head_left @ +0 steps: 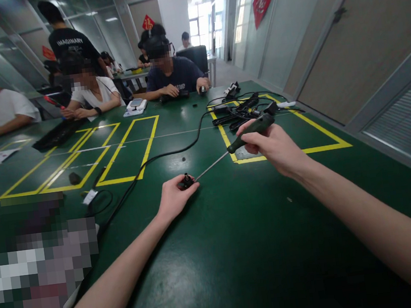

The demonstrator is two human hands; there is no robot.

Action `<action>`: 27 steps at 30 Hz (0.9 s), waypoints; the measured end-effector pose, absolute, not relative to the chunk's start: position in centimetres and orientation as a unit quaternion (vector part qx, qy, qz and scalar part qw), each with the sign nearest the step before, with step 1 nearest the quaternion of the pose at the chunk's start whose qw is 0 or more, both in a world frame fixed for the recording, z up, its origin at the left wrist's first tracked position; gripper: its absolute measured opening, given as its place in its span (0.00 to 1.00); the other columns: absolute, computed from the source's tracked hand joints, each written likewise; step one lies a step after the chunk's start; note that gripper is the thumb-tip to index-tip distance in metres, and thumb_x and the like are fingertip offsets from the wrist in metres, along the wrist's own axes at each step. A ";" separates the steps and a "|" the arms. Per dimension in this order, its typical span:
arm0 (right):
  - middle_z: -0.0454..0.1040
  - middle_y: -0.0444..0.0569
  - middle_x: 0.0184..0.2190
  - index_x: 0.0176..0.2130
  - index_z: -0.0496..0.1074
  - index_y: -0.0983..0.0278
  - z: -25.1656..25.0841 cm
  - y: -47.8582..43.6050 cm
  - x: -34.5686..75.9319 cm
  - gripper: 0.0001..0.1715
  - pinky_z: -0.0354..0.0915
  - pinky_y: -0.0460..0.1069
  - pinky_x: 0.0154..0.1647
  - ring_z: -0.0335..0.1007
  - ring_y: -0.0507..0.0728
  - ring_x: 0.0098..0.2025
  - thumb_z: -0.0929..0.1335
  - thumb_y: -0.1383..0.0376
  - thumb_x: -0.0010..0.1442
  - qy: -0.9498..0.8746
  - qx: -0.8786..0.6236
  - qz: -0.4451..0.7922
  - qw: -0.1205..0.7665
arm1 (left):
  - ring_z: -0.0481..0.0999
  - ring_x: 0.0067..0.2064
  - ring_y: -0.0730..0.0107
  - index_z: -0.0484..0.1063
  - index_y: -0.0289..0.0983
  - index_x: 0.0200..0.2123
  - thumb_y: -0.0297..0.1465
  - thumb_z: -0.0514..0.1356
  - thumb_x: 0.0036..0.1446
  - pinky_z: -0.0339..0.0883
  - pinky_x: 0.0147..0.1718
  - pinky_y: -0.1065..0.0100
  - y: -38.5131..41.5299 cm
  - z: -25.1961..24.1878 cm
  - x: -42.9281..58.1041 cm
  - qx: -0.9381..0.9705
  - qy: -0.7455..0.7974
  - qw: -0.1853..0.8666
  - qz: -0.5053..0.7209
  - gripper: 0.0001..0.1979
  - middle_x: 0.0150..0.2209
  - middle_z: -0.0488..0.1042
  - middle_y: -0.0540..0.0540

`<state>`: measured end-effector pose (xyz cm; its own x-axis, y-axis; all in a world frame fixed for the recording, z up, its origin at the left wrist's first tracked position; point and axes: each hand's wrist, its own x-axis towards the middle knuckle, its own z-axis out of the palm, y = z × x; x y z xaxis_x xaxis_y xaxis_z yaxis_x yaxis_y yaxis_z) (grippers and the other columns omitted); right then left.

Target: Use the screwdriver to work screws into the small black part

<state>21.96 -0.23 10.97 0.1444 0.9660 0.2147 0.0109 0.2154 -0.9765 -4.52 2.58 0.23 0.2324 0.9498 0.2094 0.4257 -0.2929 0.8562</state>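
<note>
The small black part point(187, 180) sits on the green bench point(240, 249) near its middle, pinched under the fingers point(193, 187) of your left hand point(175, 197); it looks light, rigid and liable to skid or spin on the smooth top, so keep your hold low on its sides. Your right hand point(274, 146) is clenched round the dark handle of the screwdriver point(241, 140); its thin shaft slants down to the part; the tool looks stiff and light, best gripped at the handle.
</note>
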 end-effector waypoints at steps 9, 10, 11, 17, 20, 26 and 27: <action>0.60 0.37 0.17 0.33 0.73 0.62 10.8 -0.4 21.8 0.27 0.46 0.45 0.21 0.54 0.47 0.20 0.80 0.46 0.51 -0.527 -0.475 0.392 0.586 | 0.82 0.34 0.61 0.84 0.35 0.38 0.44 0.71 0.54 0.72 0.35 0.66 2.8 0.2 -4.7 0.695 0.492 0.354 0.386 0.17 0.35 0.85 0.45; 0.59 0.35 0.16 0.33 0.72 0.62 10.9 -0.4 21.8 0.27 0.45 0.45 0.20 0.52 0.47 0.19 0.80 0.46 0.51 -0.524 -0.476 0.396 0.584 | 0.82 0.34 0.61 0.84 0.35 0.38 0.44 0.71 0.54 0.72 0.35 0.66 2.7 0.3 -4.7 0.694 0.492 0.357 0.386 0.17 0.35 0.85 0.45; 0.59 0.34 0.15 0.34 0.71 0.61 10.9 -0.4 21.8 0.26 0.43 0.45 0.20 0.51 0.47 0.18 0.81 0.48 0.50 -0.521 -0.476 0.403 0.583 | 0.81 0.34 0.61 0.84 0.35 0.38 0.44 0.71 0.53 0.72 0.35 0.66 2.7 0.3 -4.8 0.694 0.491 0.359 0.386 0.17 0.35 0.85 0.45; 0.62 0.36 0.16 0.35 0.75 0.64 11.1 -0.3 22.1 0.17 0.48 0.46 0.22 0.54 0.47 0.19 0.77 0.58 0.46 -0.512 -0.469 0.417 0.587 | 0.81 0.35 0.61 0.84 0.35 0.39 0.44 0.73 0.53 0.73 0.36 0.66 2.8 0.2 -4.8 0.694 0.487 0.364 0.386 0.18 0.36 0.85 0.44; 0.63 0.38 0.18 0.34 0.77 0.65 11.1 -0.1 22.2 0.16 0.50 0.46 0.23 0.56 0.47 0.20 0.76 0.58 0.46 -0.512 -0.469 0.415 0.588 | 0.82 0.36 0.61 0.85 0.36 0.40 0.44 0.73 0.53 0.74 0.37 0.65 2.9 0.2 -4.8 0.691 0.484 0.372 0.388 0.19 0.38 0.86 0.44; 0.64 0.39 0.18 0.31 0.75 0.64 10.8 -0.1 22.0 0.18 0.49 0.46 0.22 0.56 0.47 0.20 0.77 0.54 0.48 -0.515 -0.480 0.397 0.589 | 0.82 0.37 0.61 0.84 0.35 0.40 0.43 0.70 0.55 0.76 0.39 0.64 2.8 0.5 -4.6 0.691 0.474 0.380 0.391 0.17 0.39 0.86 0.43; 0.64 0.39 0.18 0.31 0.75 0.64 10.8 -0.2 21.9 0.18 0.49 0.46 0.22 0.56 0.47 0.20 0.77 0.53 0.48 -0.517 -0.481 0.393 0.588 | 0.82 0.37 0.61 0.84 0.35 0.39 0.42 0.70 0.55 0.76 0.39 0.65 2.8 0.5 -4.6 0.693 0.474 0.378 0.390 0.16 0.39 0.86 0.44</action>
